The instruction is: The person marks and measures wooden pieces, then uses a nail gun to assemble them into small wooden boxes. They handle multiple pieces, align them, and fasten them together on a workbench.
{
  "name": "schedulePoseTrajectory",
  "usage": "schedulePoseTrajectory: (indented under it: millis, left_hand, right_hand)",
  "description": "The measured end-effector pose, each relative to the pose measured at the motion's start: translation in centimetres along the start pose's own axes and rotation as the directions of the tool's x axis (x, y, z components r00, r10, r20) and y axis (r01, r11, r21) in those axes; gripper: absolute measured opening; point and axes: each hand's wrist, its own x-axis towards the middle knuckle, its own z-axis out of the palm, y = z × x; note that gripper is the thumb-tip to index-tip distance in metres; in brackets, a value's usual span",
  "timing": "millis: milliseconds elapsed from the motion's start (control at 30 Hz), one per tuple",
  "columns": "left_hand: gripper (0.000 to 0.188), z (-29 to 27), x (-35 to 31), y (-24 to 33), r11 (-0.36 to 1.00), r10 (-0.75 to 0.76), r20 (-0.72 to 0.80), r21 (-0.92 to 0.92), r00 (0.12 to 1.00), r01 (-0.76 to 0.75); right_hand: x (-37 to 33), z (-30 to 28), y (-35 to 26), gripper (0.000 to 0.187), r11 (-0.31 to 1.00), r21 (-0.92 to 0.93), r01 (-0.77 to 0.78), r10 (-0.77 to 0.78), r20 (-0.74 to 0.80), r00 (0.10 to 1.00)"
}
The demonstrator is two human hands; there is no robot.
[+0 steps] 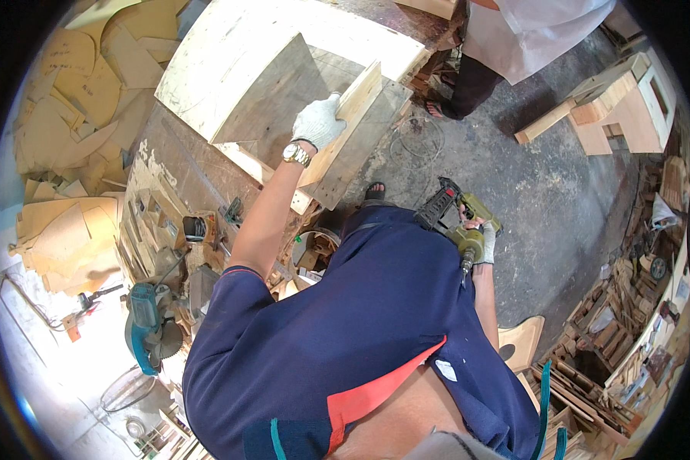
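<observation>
My left hand (320,123), in a white work glove with a wristwatch below it, is closed on the edge of an upright light wooden board (350,123). That board stands on a grey plywood panel (364,149) laid on the workbench. Left of the hand, a second upright plywood panel (264,103) runs roughly alongside. My right hand (483,239), also gloved, hangs low at my right side. It is closed around a green and black power drill (471,244), whose bit points toward me. The glove and tool partly hide the fingers.
A person in a light apron (533,34) stands beyond the bench. A wooden frame piece (621,107) sits on the floor (544,199) at right. Scrap wood (613,322) piles up along the right. At left are a teal circular saw (147,326) and thin sheet offcuts (77,100).
</observation>
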Motion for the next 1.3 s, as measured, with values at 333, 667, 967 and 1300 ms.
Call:
schedulePoseTrajectory:
  millis: [333,667,967,1300]
  left_hand:
    - [0.039,-0.1,-0.2,0.4,1.0,-0.001,-0.003,0.006,1.0,0.001]
    - [0.042,-0.1,-0.1,0.4,1.0,-0.006,-0.013,0.012,1.0,0.007]
    - [0.044,-0.3,-0.3,0.5,1.0,-0.019,0.009,0.023,1.0,0.019]
    - [0.063,0.5,0.6,-0.1,0.998,-0.004,0.013,0.056,1.0,0.003]
  right_hand:
    - [0.3,-0.7,-0.4,0.062,0.999,-0.044,0.01,-0.008,0.045,0.999]
    - [0.1,-0.4,-0.1,0.062,0.997,-0.05,0.051,-0.05,0.028,0.998]
    - [-0.6,0.5,0.5,0.059,0.991,-0.075,0.107,-0.108,-0.01,0.994]
    - [-0.1,0.7,0.8,0.048,0.985,-0.125,0.121,-0.128,-0.049,0.991]
